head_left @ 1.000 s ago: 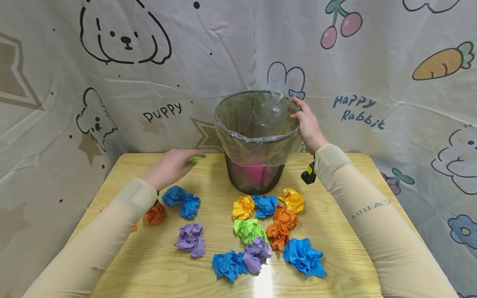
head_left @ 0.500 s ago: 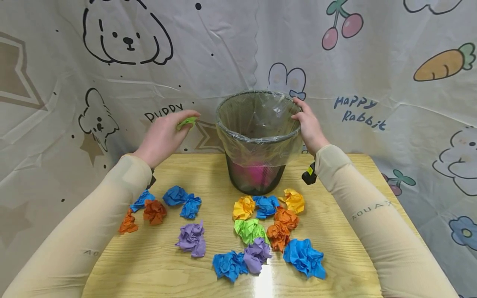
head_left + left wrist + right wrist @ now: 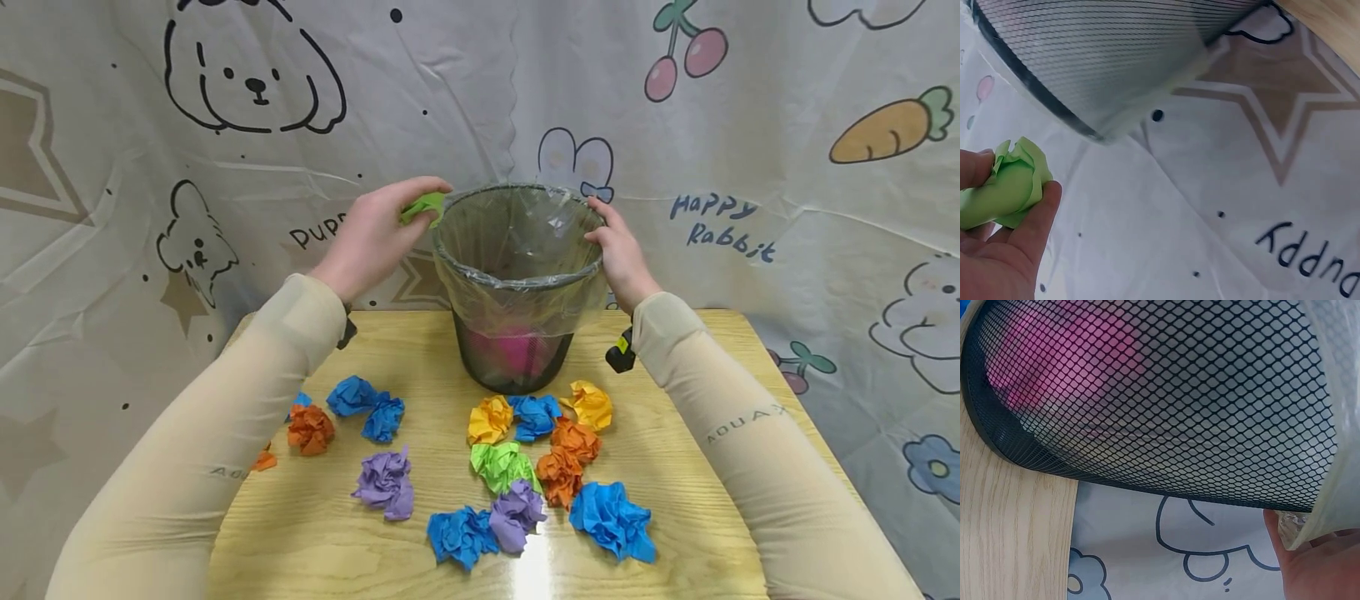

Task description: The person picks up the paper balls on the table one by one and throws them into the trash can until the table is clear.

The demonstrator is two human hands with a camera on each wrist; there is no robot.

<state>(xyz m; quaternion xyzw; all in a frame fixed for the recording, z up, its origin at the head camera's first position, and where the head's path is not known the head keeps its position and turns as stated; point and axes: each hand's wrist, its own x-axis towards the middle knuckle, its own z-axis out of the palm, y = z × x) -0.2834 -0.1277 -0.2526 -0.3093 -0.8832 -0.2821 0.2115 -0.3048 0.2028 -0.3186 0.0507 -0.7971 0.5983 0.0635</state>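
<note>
In the head view my left hand (image 3: 367, 237) pinches a crumpled light green paper ball (image 3: 425, 208) between thumb and fingers, just left of the rim of a black mesh wastebasket (image 3: 472, 358). Seen from the left wrist, the green paper ball (image 3: 1019, 187) is below the basket's rim line, apart from it. A clear plastic bag (image 3: 487, 308) lines the basket and folds over its rim. My right hand (image 3: 626, 258) grips the rim on the right side, bag included. Pink crumpled paper (image 3: 1063, 356) shows through the mesh near the bottom.
On the wooden table (image 3: 315, 542) several crumpled paper balls lie in front of the basket: yellow (image 3: 490, 419), green (image 3: 502, 467), orange (image 3: 560, 475), purple (image 3: 517, 515) and blue (image 3: 611, 518). More lie to the left, including another purple one (image 3: 385, 483). A printed curtain (image 3: 420, 100) hangs behind.
My left hand has risen from low over the table's left side, then moved right to the basket's rim, carrying the green paper ball. The right hand has stayed on the rim.
</note>
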